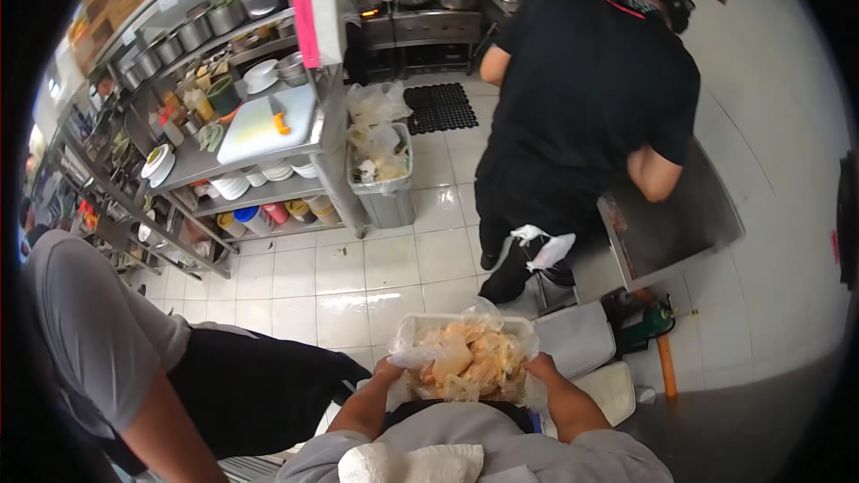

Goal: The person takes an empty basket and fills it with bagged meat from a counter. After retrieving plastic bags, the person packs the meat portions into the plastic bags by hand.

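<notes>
Held in front of my waist is a white plastic tub (404, 331), lined with clear plastic bags and heaped with pale orange food that looks like raw marinated meat (479, 360). My left hand (388, 370) is closed on the tub's left side. At the right side, my right hand (539, 367) grips the rim. Fingers of both hands are partly hidden by the tub and the plastic. A clear bag (483, 311) sticks up over the far rim.
A person in black (591, 89) bends over a steel counter (689, 206) ahead right. Another person's grey sleeve (98, 322) is close on my left. Beyond stand a grey trash bin (390, 207) and a shelf unit with a cutting board (246, 136). Lidded containers (573, 340) lie right.
</notes>
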The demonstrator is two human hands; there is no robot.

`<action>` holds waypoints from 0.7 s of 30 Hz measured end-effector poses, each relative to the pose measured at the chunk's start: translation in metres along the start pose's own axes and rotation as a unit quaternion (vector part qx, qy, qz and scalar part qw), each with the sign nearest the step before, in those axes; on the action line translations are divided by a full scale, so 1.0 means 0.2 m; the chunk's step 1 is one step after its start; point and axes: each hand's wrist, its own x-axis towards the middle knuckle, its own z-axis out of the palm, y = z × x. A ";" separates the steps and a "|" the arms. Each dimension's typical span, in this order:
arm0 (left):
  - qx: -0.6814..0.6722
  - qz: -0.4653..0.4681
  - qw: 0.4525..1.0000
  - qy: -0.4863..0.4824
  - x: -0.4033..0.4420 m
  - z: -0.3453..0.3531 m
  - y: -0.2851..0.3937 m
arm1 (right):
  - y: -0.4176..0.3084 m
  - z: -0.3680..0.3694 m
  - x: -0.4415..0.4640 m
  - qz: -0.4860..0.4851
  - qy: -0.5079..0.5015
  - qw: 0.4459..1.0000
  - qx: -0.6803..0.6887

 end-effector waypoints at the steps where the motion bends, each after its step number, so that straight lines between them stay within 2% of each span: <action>1: 0.002 -0.022 1.000 -0.010 -0.03 -0.09 -0.01 | -0.09 -0.01 0.01 -0.006 0.003 1.000 0.001; 2: -0.002 -0.024 0.999 -0.021 -0.07 -0.21 -0.09 | -0.23 -0.07 -0.12 0.003 0.003 1.000 -0.002; 5: -0.010 -0.007 1.000 0.018 0.10 -0.26 -0.26 | -0.42 -0.04 0.09 -0.073 -0.010 0.997 -0.010; 7: -0.041 -0.035 0.997 0.064 0.21 -0.29 -0.37 | -0.56 -0.02 0.19 -0.090 -0.010 0.996 -0.019; 9: -0.060 -0.030 0.996 0.062 0.23 -0.42 -0.48 | -0.74 -0.05 0.16 -0.087 -0.017 0.996 -0.030; 12: -0.107 -0.056 0.989 0.088 0.28 -0.58 -0.49 | -0.99 -0.04 0.36 -0.120 -0.031 0.989 -0.081; 14: -0.128 -0.031 0.984 0.122 0.40 -0.61 -0.58 | -1.16 -0.04 0.49 -0.148 -0.011 0.986 -0.076; 15: -0.154 -0.082 0.976 0.132 0.39 -0.63 -0.58 | -1.22 -0.03 0.57 -0.171 0.007 0.982 -0.075; 18: -0.082 -0.078 0.986 0.121 0.40 -0.77 -0.54 | -1.47 -0.08 0.70 -0.166 -0.034 0.984 -0.056; 19: -0.017 -0.064 0.991 0.120 0.41 -0.81 -0.52 | -1.57 -0.12 0.75 -0.166 -0.036 0.984 -0.056; 21: -0.033 -0.065 0.988 0.138 0.42 -0.81 -0.57 | -1.78 -0.24 0.74 -0.170 -0.097 0.977 -0.091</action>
